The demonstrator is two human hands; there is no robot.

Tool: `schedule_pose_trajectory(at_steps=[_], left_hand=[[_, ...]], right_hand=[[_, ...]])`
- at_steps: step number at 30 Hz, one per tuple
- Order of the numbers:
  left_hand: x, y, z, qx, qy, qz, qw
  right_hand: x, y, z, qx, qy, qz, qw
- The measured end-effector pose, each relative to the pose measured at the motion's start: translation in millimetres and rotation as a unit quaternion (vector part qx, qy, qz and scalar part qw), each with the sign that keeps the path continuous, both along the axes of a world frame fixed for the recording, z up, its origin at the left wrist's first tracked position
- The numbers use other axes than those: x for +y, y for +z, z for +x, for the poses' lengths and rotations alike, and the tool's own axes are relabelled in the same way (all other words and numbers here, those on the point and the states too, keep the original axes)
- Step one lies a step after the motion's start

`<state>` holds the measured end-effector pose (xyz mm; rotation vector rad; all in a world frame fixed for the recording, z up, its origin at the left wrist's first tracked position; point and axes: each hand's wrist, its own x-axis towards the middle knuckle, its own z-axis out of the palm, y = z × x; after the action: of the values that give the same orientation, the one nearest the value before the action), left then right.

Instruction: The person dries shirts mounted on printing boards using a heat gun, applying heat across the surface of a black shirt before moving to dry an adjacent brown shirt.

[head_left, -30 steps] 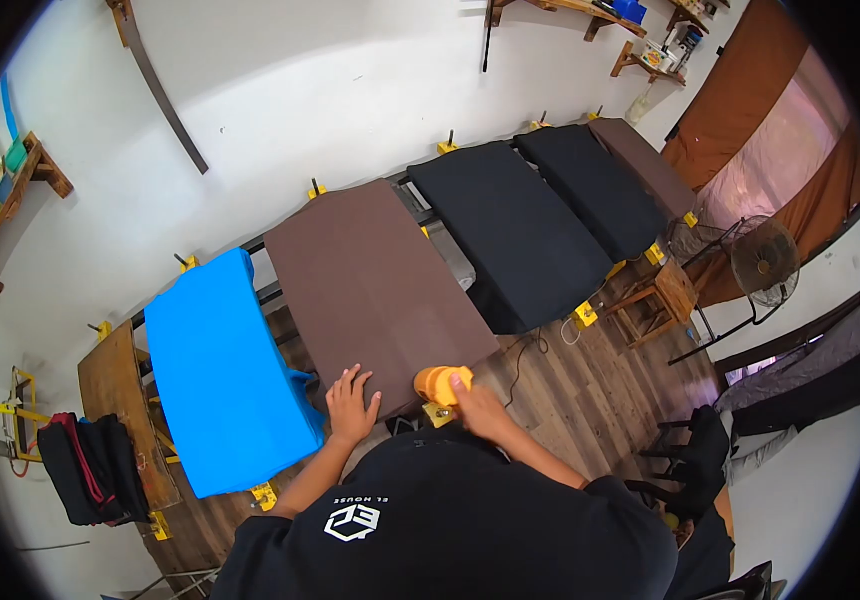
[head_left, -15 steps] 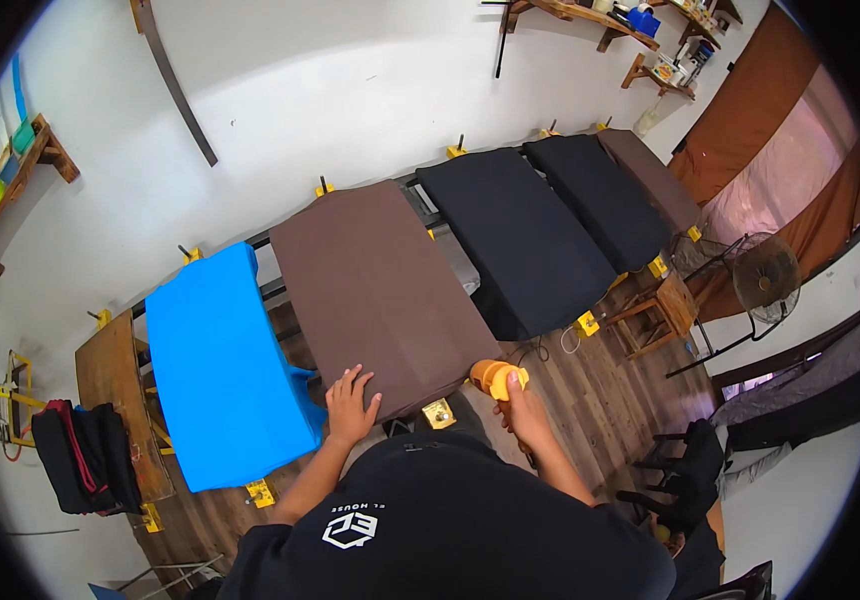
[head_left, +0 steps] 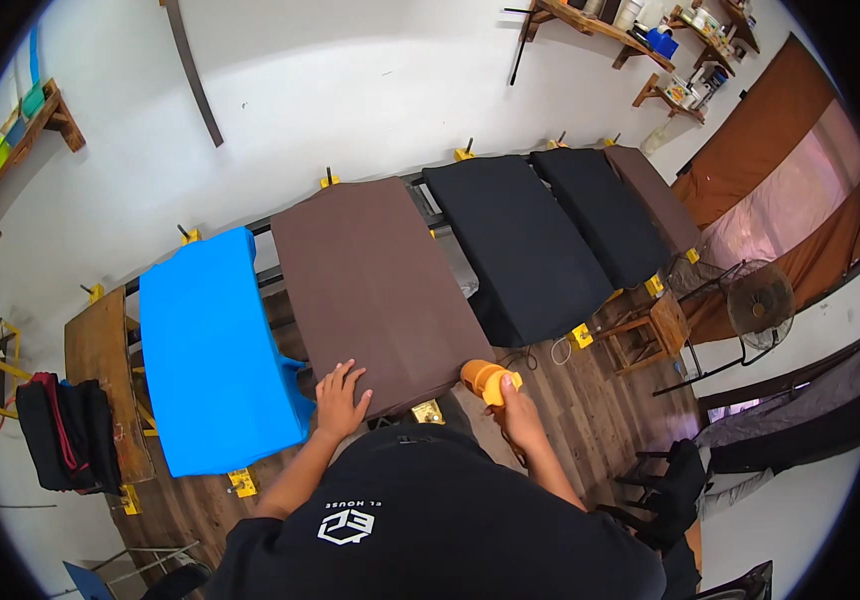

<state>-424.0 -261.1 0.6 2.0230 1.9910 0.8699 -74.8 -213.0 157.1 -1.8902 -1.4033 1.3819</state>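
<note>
My left hand point(head_left: 341, 399) lies with its fingers spread on the near left corner of the brown cloth-covered board point(head_left: 380, 290). Held in my right hand point(head_left: 519, 409) is an orange and yellow heat-gun-like tool point(head_left: 488, 381), beside the board's near right corner. The tool points to the left, and a yellow clamp point(head_left: 429, 411) sits under the board's near edge. The brown cloth looks smooth and tightly fitted.
A bright blue covered board point(head_left: 212, 350) is on the left, past it a bare wooden board point(head_left: 98, 370) with dark folded cloths point(head_left: 68, 435). Black covered boards point(head_left: 520, 245) extend right. A wooden stool point(head_left: 652, 330) and a fan point(head_left: 758, 305) stand at the right.
My right hand has moved the tool rightward, from the board's near edge to beside its right corner. My left hand stays on the cloth. The view has shifted slightly.
</note>
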Motion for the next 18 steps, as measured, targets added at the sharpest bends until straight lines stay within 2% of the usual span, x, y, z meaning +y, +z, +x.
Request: schedule_pose_trajectory(at_steps=[4, 14, 16, 18], left_hand=[[1.0, 0.6, 0.0, -0.003, 0.002, 0.001, 1.000], [1.5, 0.2, 0.3, -0.004, 0.003, 0.003, 1.000], [2.6, -2.3, 0.0, -0.002, 0.006, 0.006, 1.000], [2.7, -6.8, -0.5, 0.001, 0.009, 0.016, 1.000]], right_hand=[[17.1, -5.8, 3.3, 0.013, 0.007, 0.035, 0.999], [27.4, 5.6, -24.0, 0.005, 0.004, -0.004, 1.000], [30.0, 11.1, -28.4, -0.041, 0.031, 0.031, 0.998], [36.8, 7.4, -27.8, -0.036, 0.030, 0.024, 0.999]])
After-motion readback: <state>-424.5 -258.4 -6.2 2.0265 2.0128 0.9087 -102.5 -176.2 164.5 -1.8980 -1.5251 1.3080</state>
